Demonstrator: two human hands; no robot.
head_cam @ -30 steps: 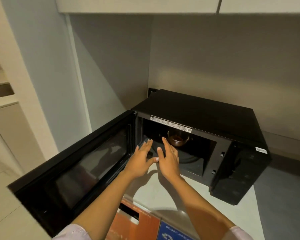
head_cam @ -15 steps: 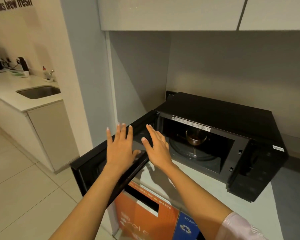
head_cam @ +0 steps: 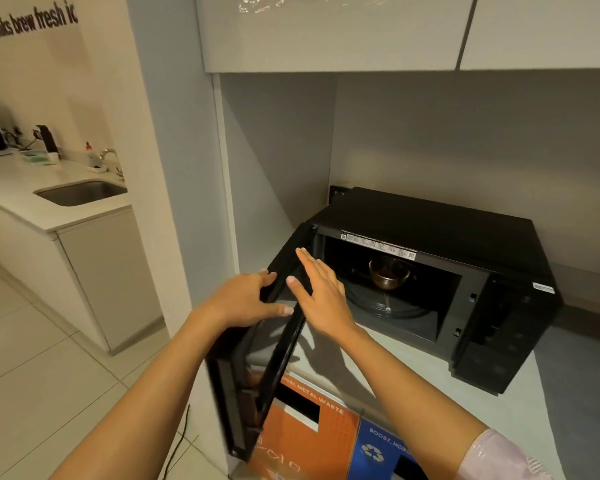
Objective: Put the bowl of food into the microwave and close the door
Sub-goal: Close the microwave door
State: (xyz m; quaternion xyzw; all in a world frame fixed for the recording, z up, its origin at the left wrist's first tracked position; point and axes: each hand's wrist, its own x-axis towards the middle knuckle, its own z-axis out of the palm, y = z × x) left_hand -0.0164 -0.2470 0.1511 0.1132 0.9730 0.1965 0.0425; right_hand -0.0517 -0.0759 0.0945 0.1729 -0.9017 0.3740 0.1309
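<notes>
A grey wall (head_cam: 465, 140) backs the alcove on the right, under pale glossy cupboards (head_cam: 333, 32) that catch a glare of light. A grey pillar (head_cam: 177, 168) stands in the middle. To the far left, a white counter (head_cam: 21, 199) holds a steel sink (head_cam: 82, 192) with a tap (head_cam: 110, 155), below black lettering on a cream wall (head_cam: 28, 64). Pale floor tiles (head_cam: 32, 368) fill the near left. Near the bottom, an orange bin (head_cam: 302, 441) stands just beside a blue bin (head_cam: 378, 448).
</notes>
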